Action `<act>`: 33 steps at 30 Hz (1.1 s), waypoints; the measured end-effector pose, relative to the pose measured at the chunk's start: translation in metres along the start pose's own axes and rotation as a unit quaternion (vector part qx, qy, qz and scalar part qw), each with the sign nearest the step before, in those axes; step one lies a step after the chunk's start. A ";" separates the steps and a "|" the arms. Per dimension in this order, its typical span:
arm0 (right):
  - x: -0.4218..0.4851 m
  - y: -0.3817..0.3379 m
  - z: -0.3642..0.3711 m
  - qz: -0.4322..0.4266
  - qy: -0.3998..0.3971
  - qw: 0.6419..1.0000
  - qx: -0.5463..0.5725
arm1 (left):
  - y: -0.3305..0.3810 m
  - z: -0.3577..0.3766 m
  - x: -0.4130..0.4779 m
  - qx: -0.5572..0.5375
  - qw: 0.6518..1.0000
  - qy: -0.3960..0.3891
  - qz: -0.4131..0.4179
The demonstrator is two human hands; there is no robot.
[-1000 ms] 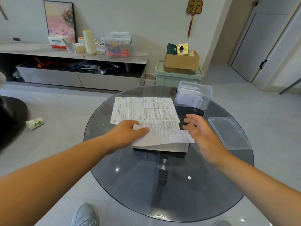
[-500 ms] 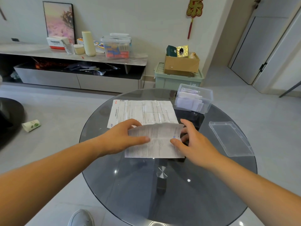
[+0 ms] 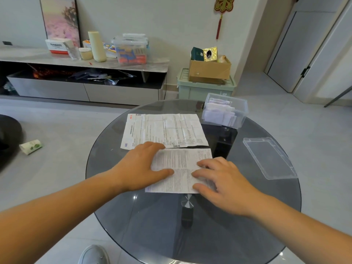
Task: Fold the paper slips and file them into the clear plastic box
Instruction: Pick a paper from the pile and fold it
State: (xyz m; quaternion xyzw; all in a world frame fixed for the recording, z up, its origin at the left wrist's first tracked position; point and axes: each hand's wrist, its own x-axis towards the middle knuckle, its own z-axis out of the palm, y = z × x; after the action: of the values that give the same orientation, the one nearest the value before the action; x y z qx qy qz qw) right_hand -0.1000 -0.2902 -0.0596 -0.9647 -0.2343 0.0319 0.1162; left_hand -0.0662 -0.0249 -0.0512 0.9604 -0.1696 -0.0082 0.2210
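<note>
A folded printed paper slip (image 3: pixel 181 166) lies flat on the round dark glass table (image 3: pixel 152 225). My left hand (image 3: pixel 141 166) presses its left side with flat fingers and thumb. On the slip's right half, my right hand (image 3: pixel 219 180) rests with its fingers spread. Just beyond it an unfolded printed sheet (image 3: pixel 163 130) lies flat. The clear plastic box (image 3: pixel 224 113) stands at the table's far right with several folded slips inside. Its clear lid (image 3: pixel 268 157) lies on the table at the right.
A shoe (image 3: pixel 95 254) shows below the table's near edge. On the floor at the left lies a small paper roll (image 3: pixel 30 146). Behind the table stand a green crate (image 3: pixel 205 86) with a cardboard box and a low cabinet (image 3: pixel 83 73).
The slip has been folded over and laid flat nearer to me. Both hands went from holding its edges to pressing down on it.
</note>
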 end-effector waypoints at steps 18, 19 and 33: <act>-0.009 -0.006 -0.001 -0.006 -0.013 0.996 0.087 | 0.027 -0.006 0.023 0.096 0.988 -0.111 -0.037; -0.010 -0.005 -0.001 -0.014 -0.014 0.995 0.094 | 0.030 -0.007 0.024 0.080 0.989 -0.117 -0.039; -0.004 -0.001 -0.011 0.128 0.064 0.945 0.295 | 0.038 -0.017 0.017 -0.236 0.944 -0.147 -0.177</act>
State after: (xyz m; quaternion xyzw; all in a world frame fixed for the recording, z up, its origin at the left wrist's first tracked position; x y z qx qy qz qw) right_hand -0.1030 -0.2942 -0.0484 -0.9089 -0.0812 0.0522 0.4057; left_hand -0.0605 -0.0552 -0.0184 0.8835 -0.0210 -0.2279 0.4088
